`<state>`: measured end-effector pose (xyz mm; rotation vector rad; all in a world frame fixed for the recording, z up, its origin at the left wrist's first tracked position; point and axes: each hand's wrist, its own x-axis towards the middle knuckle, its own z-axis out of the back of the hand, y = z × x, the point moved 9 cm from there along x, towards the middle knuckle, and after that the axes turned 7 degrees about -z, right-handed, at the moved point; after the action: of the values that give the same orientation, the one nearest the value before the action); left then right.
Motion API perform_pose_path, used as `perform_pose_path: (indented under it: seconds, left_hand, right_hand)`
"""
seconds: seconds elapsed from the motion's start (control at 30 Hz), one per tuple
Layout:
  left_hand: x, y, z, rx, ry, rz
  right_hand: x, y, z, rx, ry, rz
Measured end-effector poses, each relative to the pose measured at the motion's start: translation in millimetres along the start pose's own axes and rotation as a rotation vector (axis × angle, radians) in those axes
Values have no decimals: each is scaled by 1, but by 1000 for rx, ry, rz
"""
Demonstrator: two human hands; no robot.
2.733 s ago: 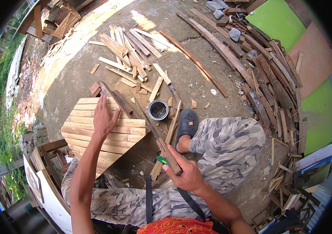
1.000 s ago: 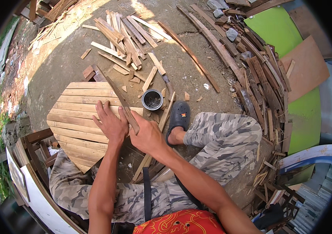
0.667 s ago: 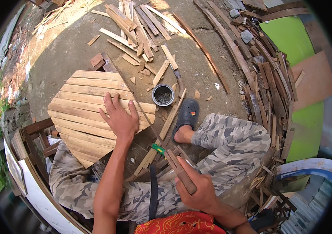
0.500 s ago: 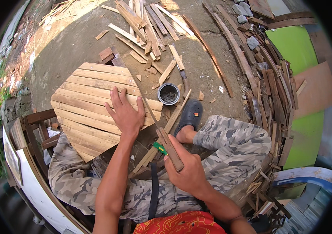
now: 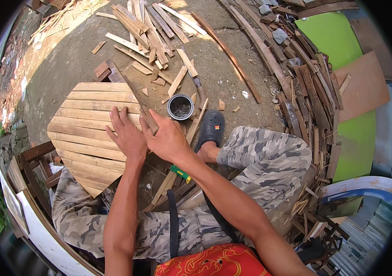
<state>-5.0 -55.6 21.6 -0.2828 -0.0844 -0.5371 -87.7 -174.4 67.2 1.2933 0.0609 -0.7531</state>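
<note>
A panel of pale wooden slats (image 5: 85, 124) with angled corners lies at the left, over my bent left leg. My left hand (image 5: 129, 140) rests on its right part, fingers spread flat. My right hand (image 5: 170, 138) is wrapped round the wooden handle of a handsaw (image 5: 148, 120), close beside the left hand. The saw's blade runs away from me along the panel's right edge, its far end past the panel's far corner. Whether the teeth sit in the wood I cannot tell.
A round tin of nails (image 5: 180, 106) stands right of the panel, near my dark clog (image 5: 212, 126). A green and yellow tool (image 5: 180, 173) lies below my right forearm. Loose wood strips (image 5: 152, 39) are heaped ahead; stacked boards (image 5: 313, 96) line the right.
My right hand has pushed the saw forward and left, from near my lap up beside my left hand. The left hand stays on the panel. The whole view has shifted slightly.
</note>
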Motion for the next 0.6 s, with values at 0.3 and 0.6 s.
perform_pose_path:
  seconds: [0.3, 0.6]
  left_hand:
    - [-1, -5, 2, -19, -11, -2]
    - [0, 3, -1, -27, 41, 37]
  right_hand:
    - [-208, 17, 85, -49, 64, -27]
    - [-6, -9, -7, -40, -81, 96]
